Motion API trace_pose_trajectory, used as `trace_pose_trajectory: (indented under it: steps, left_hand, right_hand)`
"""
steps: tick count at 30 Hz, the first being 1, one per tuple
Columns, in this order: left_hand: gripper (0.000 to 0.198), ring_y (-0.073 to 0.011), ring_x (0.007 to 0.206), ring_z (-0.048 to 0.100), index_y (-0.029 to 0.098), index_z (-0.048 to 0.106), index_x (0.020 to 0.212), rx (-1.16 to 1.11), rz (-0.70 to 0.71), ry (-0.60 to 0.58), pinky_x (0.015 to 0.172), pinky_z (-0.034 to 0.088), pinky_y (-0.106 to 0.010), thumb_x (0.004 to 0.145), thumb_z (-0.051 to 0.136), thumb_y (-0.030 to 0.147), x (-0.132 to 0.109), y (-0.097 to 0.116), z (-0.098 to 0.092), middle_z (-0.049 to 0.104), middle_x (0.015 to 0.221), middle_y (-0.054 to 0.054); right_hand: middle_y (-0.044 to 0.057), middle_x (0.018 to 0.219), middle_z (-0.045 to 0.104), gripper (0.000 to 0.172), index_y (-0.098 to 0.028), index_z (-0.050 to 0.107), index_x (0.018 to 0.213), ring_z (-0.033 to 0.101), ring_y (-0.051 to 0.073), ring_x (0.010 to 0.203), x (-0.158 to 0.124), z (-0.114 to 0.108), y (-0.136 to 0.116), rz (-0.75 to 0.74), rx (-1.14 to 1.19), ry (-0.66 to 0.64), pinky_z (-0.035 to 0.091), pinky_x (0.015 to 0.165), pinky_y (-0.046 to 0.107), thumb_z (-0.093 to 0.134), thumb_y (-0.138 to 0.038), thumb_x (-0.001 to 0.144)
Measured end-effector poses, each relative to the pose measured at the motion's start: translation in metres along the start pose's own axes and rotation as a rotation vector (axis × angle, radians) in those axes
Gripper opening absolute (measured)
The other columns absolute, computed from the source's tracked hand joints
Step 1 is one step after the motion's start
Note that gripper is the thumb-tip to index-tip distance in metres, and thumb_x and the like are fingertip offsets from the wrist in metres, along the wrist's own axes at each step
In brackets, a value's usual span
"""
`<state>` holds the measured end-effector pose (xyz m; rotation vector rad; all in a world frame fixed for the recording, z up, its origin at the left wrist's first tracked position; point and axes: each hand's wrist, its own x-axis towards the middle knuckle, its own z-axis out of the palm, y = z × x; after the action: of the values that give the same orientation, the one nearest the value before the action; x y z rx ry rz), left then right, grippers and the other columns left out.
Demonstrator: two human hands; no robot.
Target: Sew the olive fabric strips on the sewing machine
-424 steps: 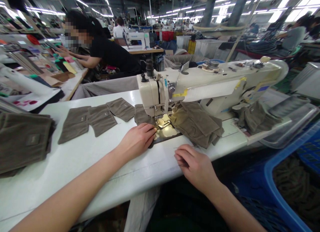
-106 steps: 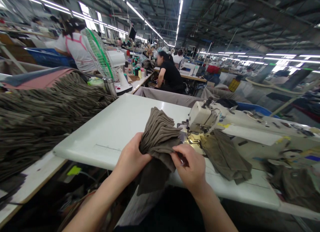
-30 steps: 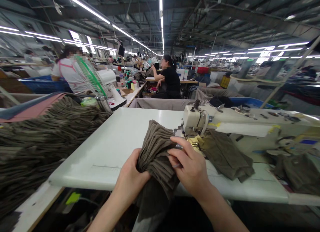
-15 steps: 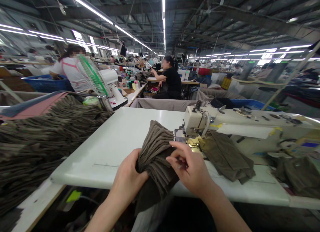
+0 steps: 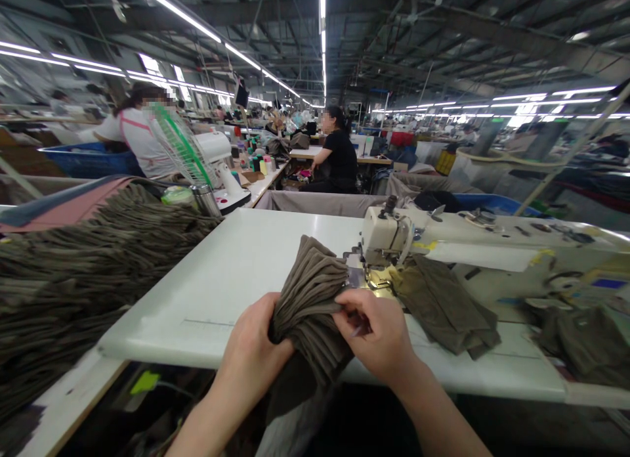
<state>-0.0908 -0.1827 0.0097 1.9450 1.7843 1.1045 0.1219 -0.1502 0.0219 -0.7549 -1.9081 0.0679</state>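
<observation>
A thick bundle of olive-brown fabric pieces [image 5: 315, 273] fans out over the front edge of the sewing table [image 5: 216, 280]. Wrapped round its left side is my left hand [image 5: 256, 335], thumb on the near face. My right hand [image 5: 371, 329] pinches the right edge of one or more layers between thumb and forefinger; how many is hidden. Just beyond the bundle's right edge stands the sewing machine [image 5: 418, 230], its needle area lit yellow. More olive-brown fabric [image 5: 447, 306] lies under the machine arm.
A tall pile of the same olive-brown pieces [image 5: 88, 273] fills the left side. Behind it stand a white fan [image 5: 216, 152] and a metal cup [image 5: 204, 199]. Further fabric [image 5: 590, 342] lies at the right end. Co-workers [image 5: 339, 155] sit beyond the table.
My right hand has come down slightly and its thumb and forefinger have closed on the bundle's edge. The bundle's top has shifted a little to the right. My left hand keeps its hold.
</observation>
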Motion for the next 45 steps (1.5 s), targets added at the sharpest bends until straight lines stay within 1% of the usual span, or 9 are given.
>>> trace_pose_trajectory:
  steps: [7,15,21,25,27,29,35,40,45]
  left_hand:
    - [0.030,-0.0269,0.091,0.065,0.022,0.062,0.100,0.056,0.044,-0.001,0.080,0.049,-0.038,0.070,0.057,0.021,0.001,0.003,-0.002,0.071,0.093,-0.004]
    - [0.032,-0.0257,0.089,0.066,0.023,0.062,0.099,-0.062,-0.062,-0.016,0.080,0.051,-0.037,0.068,0.058,0.022,0.003,0.005,-0.002,0.071,0.092,-0.003]
    - [0.033,-0.0233,0.083,0.066,0.022,0.062,0.100,-0.133,-0.131,-0.005,0.075,0.052,-0.033,0.067,0.061,0.026,0.005,0.007,-0.003,0.071,0.091,-0.001]
    - [0.034,-0.0239,0.086,0.067,0.022,0.063,0.101,-0.115,-0.120,-0.008,0.077,0.053,-0.034,0.067,0.060,0.024,0.003,0.006,-0.002,0.072,0.093,-0.001]
    - [0.035,-0.0247,0.088,0.067,0.022,0.064,0.101,-0.097,-0.102,-0.013,0.079,0.053,-0.034,0.067,0.059,0.023,0.002,0.005,-0.001,0.072,0.094,-0.002]
    - [0.035,-0.0256,0.089,0.067,0.023,0.064,0.100,-0.080,-0.083,-0.024,0.081,0.053,-0.036,0.066,0.059,0.021,0.000,0.005,0.001,0.072,0.093,-0.003]
    - [0.029,-0.0265,0.089,0.066,0.024,0.063,0.097,-0.058,-0.048,-0.049,0.080,0.052,-0.037,0.068,0.059,0.022,0.000,0.007,0.001,0.071,0.091,-0.003]
    - [0.030,-0.0261,0.089,0.066,0.024,0.062,0.098,-0.060,-0.054,-0.023,0.080,0.052,-0.037,0.069,0.058,0.022,0.002,0.006,0.001,0.071,0.092,-0.003]
    - [0.032,-0.0251,0.089,0.066,0.023,0.063,0.101,-0.091,-0.075,-0.017,0.081,0.052,-0.036,0.069,0.060,0.023,0.002,0.003,-0.001,0.072,0.097,-0.003]
  right_hand:
    - [-0.003,0.068,0.071,0.022,-0.020,0.062,0.112,0.066,0.013,0.054,0.001,0.001,0.001,0.168,0.058,-0.086,0.049,0.051,0.021,0.061,-0.021,0.090]
    - [0.001,0.077,0.073,0.014,-0.021,0.068,0.096,0.069,0.014,0.066,0.003,-0.002,-0.001,-0.043,0.021,-0.065,0.052,0.063,0.024,0.058,-0.013,0.089]
    - [0.010,0.095,0.066,0.018,-0.016,0.073,0.094,0.064,0.015,0.070,0.007,-0.008,-0.008,-0.009,0.113,-0.051,0.051,0.061,0.026,0.066,-0.033,0.093]
    - [0.003,0.084,0.073,0.012,-0.020,0.067,0.092,0.070,0.014,0.074,0.009,-0.007,-0.009,0.053,0.192,-0.014,0.053,0.068,0.023,0.056,-0.021,0.098]
    - [-0.002,0.076,0.073,0.007,-0.021,0.063,0.101,0.068,0.011,0.064,0.008,-0.004,-0.009,0.111,0.135,0.041,0.052,0.062,0.020,0.061,-0.018,0.095]
    - [-0.004,0.073,0.072,0.017,-0.022,0.060,0.109,0.065,0.010,0.055,0.007,-0.001,-0.007,0.139,0.088,0.061,0.049,0.054,0.019,0.065,-0.019,0.093]
    - [-0.004,0.067,0.067,0.012,-0.022,0.063,0.103,0.061,0.010,0.050,0.008,0.001,-0.006,0.168,0.056,0.010,0.047,0.049,0.019,0.064,-0.023,0.091]
    - [0.003,0.082,0.067,0.007,-0.022,0.063,0.088,0.067,0.015,0.071,0.009,0.000,-0.003,0.057,0.041,0.030,0.053,0.063,0.024,0.062,-0.015,0.088]
    - [0.005,0.091,0.072,0.013,-0.022,0.062,0.098,0.071,0.017,0.087,0.008,-0.002,0.001,-0.066,0.092,-0.023,0.056,0.075,0.027,0.059,-0.011,0.092]
